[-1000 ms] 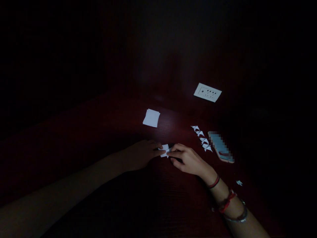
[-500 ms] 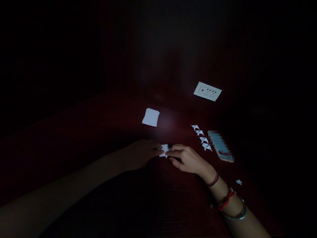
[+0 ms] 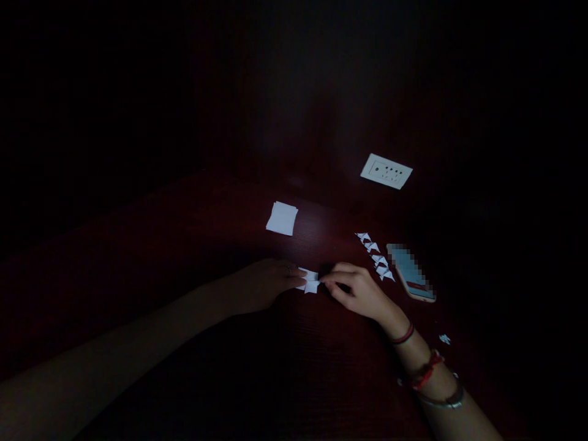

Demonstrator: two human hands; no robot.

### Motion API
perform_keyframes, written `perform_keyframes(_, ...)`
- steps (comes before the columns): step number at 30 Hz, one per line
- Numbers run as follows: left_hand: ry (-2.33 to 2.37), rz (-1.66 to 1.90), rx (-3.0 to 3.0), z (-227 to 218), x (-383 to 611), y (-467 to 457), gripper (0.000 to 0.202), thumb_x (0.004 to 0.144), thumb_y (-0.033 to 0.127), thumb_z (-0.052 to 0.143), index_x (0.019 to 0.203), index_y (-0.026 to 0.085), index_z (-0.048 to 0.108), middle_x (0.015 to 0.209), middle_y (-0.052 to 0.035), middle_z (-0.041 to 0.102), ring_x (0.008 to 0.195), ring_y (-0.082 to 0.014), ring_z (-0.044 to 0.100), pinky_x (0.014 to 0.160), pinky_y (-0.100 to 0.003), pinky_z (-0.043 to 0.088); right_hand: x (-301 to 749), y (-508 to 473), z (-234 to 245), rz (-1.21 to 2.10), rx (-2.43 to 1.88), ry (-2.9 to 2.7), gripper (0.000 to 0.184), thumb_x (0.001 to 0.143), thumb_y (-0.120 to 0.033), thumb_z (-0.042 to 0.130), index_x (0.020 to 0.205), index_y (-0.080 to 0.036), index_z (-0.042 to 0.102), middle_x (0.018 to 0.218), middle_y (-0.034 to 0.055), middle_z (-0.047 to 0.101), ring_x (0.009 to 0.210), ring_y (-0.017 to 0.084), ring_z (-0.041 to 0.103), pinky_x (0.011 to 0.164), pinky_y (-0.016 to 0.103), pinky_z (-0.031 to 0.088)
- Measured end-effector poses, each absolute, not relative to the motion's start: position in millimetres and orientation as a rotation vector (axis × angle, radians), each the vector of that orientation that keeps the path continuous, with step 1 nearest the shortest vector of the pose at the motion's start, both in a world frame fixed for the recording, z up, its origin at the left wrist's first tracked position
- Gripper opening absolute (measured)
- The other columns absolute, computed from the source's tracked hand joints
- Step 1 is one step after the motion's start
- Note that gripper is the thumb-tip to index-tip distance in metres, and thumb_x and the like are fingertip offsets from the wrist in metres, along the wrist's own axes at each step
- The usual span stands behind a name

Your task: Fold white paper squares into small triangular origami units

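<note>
A small folded white paper (image 3: 312, 286) with pointed flaps lies on the dark red table before me. My left hand (image 3: 269, 283) reaches in from the left, a ring on one finger; its fingertips hold down the paper's left part and cover some of it. At the paper's right tip, my right hand (image 3: 351, 290) has thumb and index finger pinched together on the edge. Bracelets circle my right wrist and forearm.
A stack of square white paper sheets (image 3: 282, 218) lies behind my hands. Several folded paper pieces (image 3: 374, 256) form a slanting row beside a phone (image 3: 410, 272). Small white scraps (image 3: 444, 339) lie near my right forearm. A socket plate (image 3: 386, 171) is at the back right.
My right hand has drawn slightly to the right, from lying over the paper to pinching its right tip. More of the paper shows. My left hand stays nearly in place.
</note>
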State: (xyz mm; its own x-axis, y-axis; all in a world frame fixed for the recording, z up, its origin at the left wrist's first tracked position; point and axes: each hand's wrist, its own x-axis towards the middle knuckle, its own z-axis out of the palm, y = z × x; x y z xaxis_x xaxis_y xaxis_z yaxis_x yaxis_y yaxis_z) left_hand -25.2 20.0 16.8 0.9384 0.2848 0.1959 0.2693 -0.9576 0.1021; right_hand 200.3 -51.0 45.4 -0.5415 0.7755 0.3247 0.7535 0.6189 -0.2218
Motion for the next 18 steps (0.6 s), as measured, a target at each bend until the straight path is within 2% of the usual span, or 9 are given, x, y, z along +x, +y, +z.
perform_keyframes(3,0.37,0.362,3.02,20,-26,20,0.054,0.074,-0.003,0.036,0.118,0.027,0.043,0.128,0.0009,0.039,0.117,-0.0175,0.032,0.094,-0.033,0.028,204,-49,42,0.052,-1.241,-2.454,0.024,0.079,-0.015,0.044,0.099,-0.017,0.059,0.084,0.0044,0.056,0.078,0.014,0.051,0.071,0.027,0.043)
perform_keyframes(6,0.381,0.419,3.029,22,-25,19,0.05,0.076,-0.001,0.037,0.114,0.029,0.047,0.124,-0.0014,0.041,0.111,-0.0177,0.039,0.09,-0.033,0.032,205,-47,40,0.042,-1.23,-2.501,0.027,0.078,-0.017,0.047,0.102,-0.019,0.058,0.092,0.0052,0.054,0.084,0.015,0.051,0.076,0.029,0.043)
perform_keyframes(9,0.41,0.42,3.044,22,-24,17,0.047,0.077,0.001,0.039,0.114,0.029,0.047,0.118,-0.003,0.046,0.106,-0.018,0.043,0.086,-0.033,0.034,205,-47,39,0.058,-1.215,-2.547,0.025,0.078,-0.017,0.048,0.099,-0.02,0.06,0.094,0.0052,0.053,0.086,0.015,0.051,0.078,0.029,0.043)
perform_keyframes(14,0.434,0.389,3.072,22,-24,13,0.044,0.077,0.003,0.04,0.115,0.025,0.047,0.121,-0.0031,0.046,0.112,-0.0203,0.039,0.089,-0.036,0.03,202,-47,41,0.106,-1.201,-2.567,0.021,0.078,-0.018,0.049,0.095,-0.019,0.062,0.091,0.0047,0.055,0.085,0.014,0.052,0.078,0.028,0.043)
perform_keyframes(18,0.561,0.436,3.04,27,-19,6,0.038,0.075,0.005,0.042,0.108,0.022,0.052,0.118,-0.001,0.05,0.11,-0.0204,0.04,0.09,-0.036,0.029,200,-48,41,0.132,-1.208,-2.555,0.019,0.077,-0.019,0.05,0.093,-0.018,0.062,0.09,0.0044,0.056,0.084,0.014,0.052,0.078,0.028,0.043)
